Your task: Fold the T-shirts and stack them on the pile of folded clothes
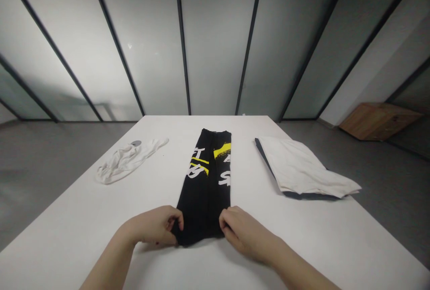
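Note:
A black garment (pixel 204 205) with white lettering and yellow brush strokes lies in a long, narrow folded strip down the middle of the table. I cannot tell which kind of garment it is. At its near left corner, my left hand (pixel 156 225) is closed, thumb and fingers curled on the cloth edge. My right hand (pixel 242 232) grips the near right edge with fingers curled in, and its fingertips are partly hidden. The near hem runs between both hands, with its left corner slightly lower in view.
On the left of the white table (pixel 141 200) lies a crumpled white cloth (pixel 124 162) beside a small grey disc (pixel 136 143). Folded white and dark fabric (pixel 302 167) rests on the right, its corner at the table edge. A wooden box-like piece (pixel 376 121) stands beyond.

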`<state>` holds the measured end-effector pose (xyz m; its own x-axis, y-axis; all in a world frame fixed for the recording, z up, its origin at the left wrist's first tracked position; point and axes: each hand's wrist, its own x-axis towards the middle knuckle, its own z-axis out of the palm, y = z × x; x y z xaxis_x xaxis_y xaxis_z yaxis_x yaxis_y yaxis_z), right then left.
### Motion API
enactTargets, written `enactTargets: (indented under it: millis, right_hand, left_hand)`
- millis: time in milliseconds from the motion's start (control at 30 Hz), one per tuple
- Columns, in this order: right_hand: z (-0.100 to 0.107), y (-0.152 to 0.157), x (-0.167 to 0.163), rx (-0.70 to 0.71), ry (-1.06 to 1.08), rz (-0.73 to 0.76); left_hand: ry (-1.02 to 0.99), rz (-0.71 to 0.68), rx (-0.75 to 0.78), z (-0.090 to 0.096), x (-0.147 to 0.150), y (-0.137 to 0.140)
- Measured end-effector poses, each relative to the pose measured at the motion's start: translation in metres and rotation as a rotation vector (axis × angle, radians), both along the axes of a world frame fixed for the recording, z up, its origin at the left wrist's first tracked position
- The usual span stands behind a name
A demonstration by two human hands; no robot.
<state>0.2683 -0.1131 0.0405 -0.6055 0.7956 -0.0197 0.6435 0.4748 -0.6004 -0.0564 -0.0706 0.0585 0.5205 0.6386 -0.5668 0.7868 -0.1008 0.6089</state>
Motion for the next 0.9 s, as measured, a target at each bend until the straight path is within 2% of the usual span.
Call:
enactTargets:
  millis: [133, 200, 267, 333, 400, 500, 667, 733, 900]
  right_hand:
    - [-0.012, 0.009, 0.008, -0.056, 0.075, -0.131]
    - [-0.016, 0.013, 0.012, -0.112, 0.115, -0.186]
    - [-0.016, 0.016, 0.017, -0.171, 0.136, -0.183]
    - [-0.014, 0.017, 0.023, -0.177, 0.154, -0.121]
    - [-0.009, 0.019, 0.030, -0.120, 0.198, -0.035]
    - [-0.001, 0.022, 0.042, -0.026, 0.328, 0.042]
    - [0.009, 0.025, 0.056, -0.065, 0.440, -0.017]
    - [0.011, 0.024, 0.058, -0.170, 0.400, 0.014]
    - [0.005, 0.020, 0.059, -0.633, 0.227, 0.165]
  left_hand:
    - [-0.175, -0.033, 0.152, 0.002, 0.002, 0.004]
    - [-0.281, -0.032, 0.304, 0.004, 0.004, 0.003]
    - [-0.375, -0.028, 0.470, 0.006, 0.008, 0.001]
    - [-0.483, -0.040, 0.556, 0.006, 0.012, -0.001]
    - [-0.549, -0.066, 0.546, 0.004, 0.018, -0.004]
    - [-0.546, -0.079, 0.480, 0.003, 0.027, -0.007]
    - [-0.511, -0.073, 0.465, -0.001, 0.034, -0.009]
    - [-0.485, -0.108, 0.420, -0.005, 0.035, -0.011]
    - [-0.368, -0.239, 0.156, -0.019, 0.043, -0.021]
